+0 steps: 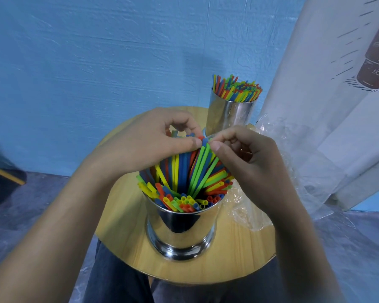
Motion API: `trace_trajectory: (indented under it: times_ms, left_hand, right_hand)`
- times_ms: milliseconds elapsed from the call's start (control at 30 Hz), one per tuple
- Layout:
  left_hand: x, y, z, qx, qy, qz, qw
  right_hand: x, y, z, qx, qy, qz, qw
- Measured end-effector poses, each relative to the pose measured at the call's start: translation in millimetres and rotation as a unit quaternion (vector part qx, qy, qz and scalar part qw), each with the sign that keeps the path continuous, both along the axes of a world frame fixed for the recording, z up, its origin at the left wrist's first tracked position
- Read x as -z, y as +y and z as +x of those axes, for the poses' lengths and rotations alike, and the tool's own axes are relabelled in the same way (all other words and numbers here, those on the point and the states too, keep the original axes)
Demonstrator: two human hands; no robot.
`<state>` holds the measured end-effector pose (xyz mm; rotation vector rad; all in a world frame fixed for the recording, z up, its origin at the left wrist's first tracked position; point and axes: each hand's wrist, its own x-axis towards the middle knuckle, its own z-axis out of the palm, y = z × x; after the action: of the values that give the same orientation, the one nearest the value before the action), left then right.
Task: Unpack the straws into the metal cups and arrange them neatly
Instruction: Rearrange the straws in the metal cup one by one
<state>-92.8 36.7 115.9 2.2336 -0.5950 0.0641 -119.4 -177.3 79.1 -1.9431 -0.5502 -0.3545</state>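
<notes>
A shiny metal cup (182, 232) stands near the front of a small round wooden table (127, 241), packed with coloured straws (184, 178) in green, yellow, blue and red. My left hand (147, 141) grips the tops of the far straws, its thumb pressed across them. Beside it, my right hand (243, 158) pinches the straw tops between thumb and forefinger. A second metal cup (230, 117), full of upright straws (236, 88), stands at the table's back edge behind my hands.
Crumpled clear plastic wrap (249, 206) lies on the table's right side, under my right wrist. A white printed curtain (328, 106) hangs at the right. A blue wall is behind the table. My knees sit under the table's front edge.
</notes>
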Motion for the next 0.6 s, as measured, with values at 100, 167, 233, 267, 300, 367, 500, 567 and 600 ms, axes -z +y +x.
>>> trace_trajectory:
  times_ms: [100, 167, 233, 267, 300, 367, 500, 567, 600]
  left_hand:
    - [-2.9, -0.4, -1.9, -0.021, -0.026, -0.038, 0.999]
    - [-4.8, -1.4, -3.6, -0.023, -0.026, -0.083, 0.996]
    - [-5.4, -3.2, -4.7, -0.019, -0.042, -0.118, 0.992]
    - [-5.1, -4.0, -4.7, -0.018, -0.052, -0.137, 0.989]
    - [-5.0, -4.6, -4.5, -0.021, -0.058, -0.159, 0.985]
    - [-5.3, -5.2, -3.9, -0.03, -0.069, -0.2, 0.977]
    - [-8.0, -4.8, -4.5, -0.039, -0.088, -0.249, 0.964]
    - [-9.4, -5.1, -5.5, -0.036, -0.092, -0.247, 0.964]
    - [-9.5, -5.2, -6.0, -0.032, -0.089, -0.242, 0.966]
  right_hand:
    - [0.0, 0.8, -0.2, 0.007, -0.006, 0.003, 1.0]
    - [0.2, 0.7, -0.1, 0.004, -0.003, 0.01, 1.0]
    - [0.0, -0.1, -0.2, 0.0, 0.001, 0.017, 1.0]
    - [-0.3, -0.5, -0.4, -0.003, 0.003, 0.017, 1.0]
    - [-0.6, -0.8, -0.5, -0.006, 0.004, 0.016, 1.0]
    - [-1.2, -1.2, -1.2, -0.007, 0.008, 0.014, 1.0]
    - [-1.4, -0.7, -2.5, -0.002, 0.008, 0.011, 1.0]
    - [-1.8, 0.0, -3.3, 0.001, 0.007, 0.01, 1.0]
    - [-2.0, 0.3, -3.7, 0.004, 0.006, 0.009, 1.0]
